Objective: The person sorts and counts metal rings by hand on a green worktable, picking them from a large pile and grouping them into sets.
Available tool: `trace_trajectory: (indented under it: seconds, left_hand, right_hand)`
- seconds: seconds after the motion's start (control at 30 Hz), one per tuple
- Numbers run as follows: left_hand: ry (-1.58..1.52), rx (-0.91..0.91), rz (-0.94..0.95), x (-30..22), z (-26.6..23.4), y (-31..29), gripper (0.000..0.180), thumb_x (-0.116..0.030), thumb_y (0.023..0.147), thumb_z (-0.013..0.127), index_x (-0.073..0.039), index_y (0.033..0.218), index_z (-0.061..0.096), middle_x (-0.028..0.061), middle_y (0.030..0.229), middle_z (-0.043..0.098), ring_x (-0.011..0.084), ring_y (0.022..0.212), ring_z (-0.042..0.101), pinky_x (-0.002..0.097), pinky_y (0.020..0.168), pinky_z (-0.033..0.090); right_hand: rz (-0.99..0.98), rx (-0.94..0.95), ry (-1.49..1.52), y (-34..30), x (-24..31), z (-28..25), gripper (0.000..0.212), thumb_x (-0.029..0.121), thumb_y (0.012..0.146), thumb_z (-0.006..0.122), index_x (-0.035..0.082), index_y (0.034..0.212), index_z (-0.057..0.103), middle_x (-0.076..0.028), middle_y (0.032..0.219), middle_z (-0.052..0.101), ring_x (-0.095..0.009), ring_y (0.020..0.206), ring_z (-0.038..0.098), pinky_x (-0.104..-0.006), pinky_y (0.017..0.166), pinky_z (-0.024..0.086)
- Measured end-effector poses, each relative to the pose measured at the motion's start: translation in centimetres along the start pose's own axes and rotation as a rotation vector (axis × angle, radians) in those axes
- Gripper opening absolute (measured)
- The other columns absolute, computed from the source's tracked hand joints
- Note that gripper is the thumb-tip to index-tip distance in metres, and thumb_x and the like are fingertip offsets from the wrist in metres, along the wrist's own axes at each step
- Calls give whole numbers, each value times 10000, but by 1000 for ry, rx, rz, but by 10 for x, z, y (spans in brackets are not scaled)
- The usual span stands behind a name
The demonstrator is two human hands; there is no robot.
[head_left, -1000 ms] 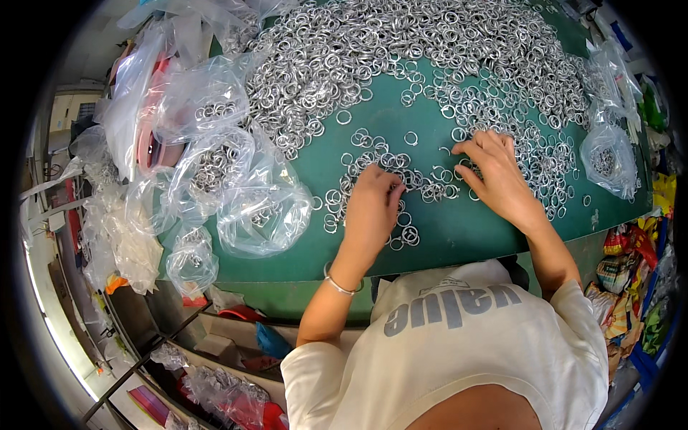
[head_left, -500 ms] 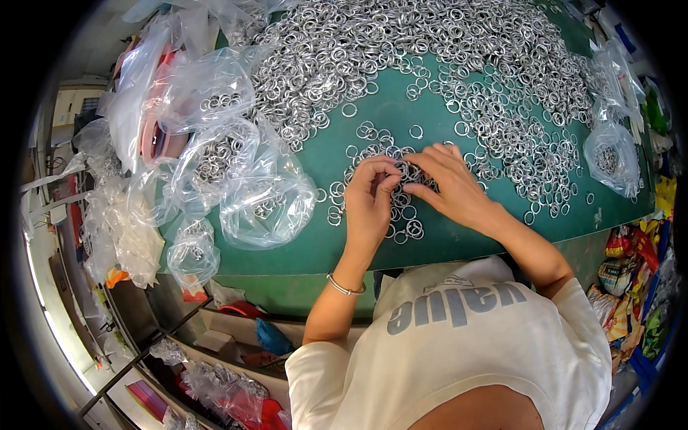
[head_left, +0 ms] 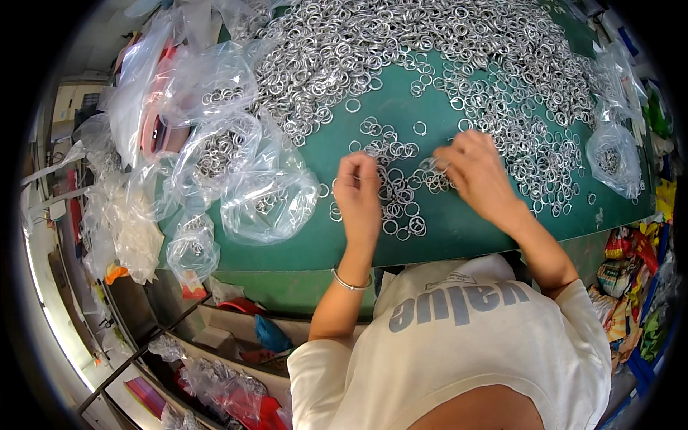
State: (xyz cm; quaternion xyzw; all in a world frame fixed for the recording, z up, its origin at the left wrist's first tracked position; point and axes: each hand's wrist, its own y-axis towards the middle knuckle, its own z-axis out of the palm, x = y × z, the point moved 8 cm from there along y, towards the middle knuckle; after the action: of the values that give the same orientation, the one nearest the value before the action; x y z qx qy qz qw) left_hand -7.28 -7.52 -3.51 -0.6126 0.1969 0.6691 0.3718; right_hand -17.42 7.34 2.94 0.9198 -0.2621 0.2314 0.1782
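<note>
My left hand (head_left: 358, 190) is at the left edge of a small cluster of silver metal rings (head_left: 398, 188). Its fingers are bent together in a pinch, and what lies between them is hidden. To the right of that cluster, my right hand (head_left: 479, 173) hovers with curled fingers, smeared by motion. A few blurred rings (head_left: 432, 165) show right by its fingertips; I cannot make out whether they are held. One single ring (head_left: 420, 128) lies apart, above the cluster.
A large heap of rings (head_left: 430, 29) covers the far side of the green table (head_left: 301, 251), spreading down the right. Clear plastic bags with rings (head_left: 269, 204) stand at the left, another bag (head_left: 613, 161) at the right edge. Below the table is an open drawer (head_left: 236, 330).
My hands were close together over the ring cluster and have moved apart. The right one went right, the left one slightly left, uncovering the rings between them.
</note>
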Motion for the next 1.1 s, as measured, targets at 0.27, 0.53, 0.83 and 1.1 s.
trace_trajectory:
  seconds: [0.27, 0.53, 0.83, 1.1]
  left_hand:
    - [-983, 239, -322, 0, -22, -23, 173, -198, 875, 444, -41, 835, 504, 101, 760, 525, 146, 607, 445, 214, 477, 328]
    - [120, -67, -262, 9, -51, -44, 159, -93, 896, 511, 15, 832, 609, 43, 778, 544, 96, 602, 476, 219, 483, 363]
    - [816, -94, 249, -31, -29, -46, 167, 4, 745, 658, -33, 905, 625, 54, 776, 459, 148, 661, 442, 263, 579, 387]
    - [896, 97, 330, -22, -3, -67, 308, -50, 654, 748, -31, 931, 615, 117, 878, 451, 262, 796, 485, 333, 689, 422]
  right_hand:
    - [25, 12, -55, 0, -2, -7, 235, 52, 706, 630, 53, 940, 605, -78, 775, 489, -259, 810, 470, -358, 728, 349]
    - [-138, 101, -11, 11, 29, 49, 179, 58, 717, 597, 89, 886, 647, -44, 752, 469, -211, 816, 456, -346, 765, 337]
    - [-230, 173, -74, 15, 21, 44, 73, 81, 721, 601, 72, 792, 615, -55, 778, 476, -219, 836, 462, -364, 791, 339]
    - [-81, 144, -22, -7, 25, 23, 132, 95, 686, 678, 76, 772, 580, -65, 789, 480, -236, 833, 461, -360, 749, 336]
